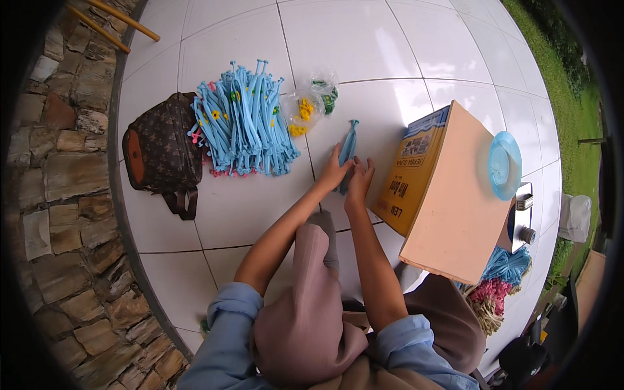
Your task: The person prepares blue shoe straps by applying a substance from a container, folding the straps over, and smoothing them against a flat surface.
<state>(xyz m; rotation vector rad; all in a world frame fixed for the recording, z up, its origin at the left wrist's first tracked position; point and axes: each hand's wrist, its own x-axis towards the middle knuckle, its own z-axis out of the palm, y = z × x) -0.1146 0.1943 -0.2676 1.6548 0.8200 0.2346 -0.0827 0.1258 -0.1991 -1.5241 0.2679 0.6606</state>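
A slim bundle of light-blue rubbery strips with flared ends (349, 144) lies lengthwise between my two hands, just above the white tiles. My left hand (334, 170) is closed around its left side, the thumb across the strips. On the other side, my right hand (359, 183) is cupped against the lower part, its fingers apart and curved upward. Part of the bundle is hidden behind the hands. To the left sits a large pile of similar light-blue strips (244, 123), with yellow flower pieces and pink ends among them.
Clear plastic bags with yellow and green small pieces (305, 109) lie beside the pile. A brown patterned backpack (166, 146) is at the left. Right of my hands stands a cardboard box (455, 195) with a light-blue plate (504, 166) on top. Blue and pink bundles (497, 286) lie behind it.
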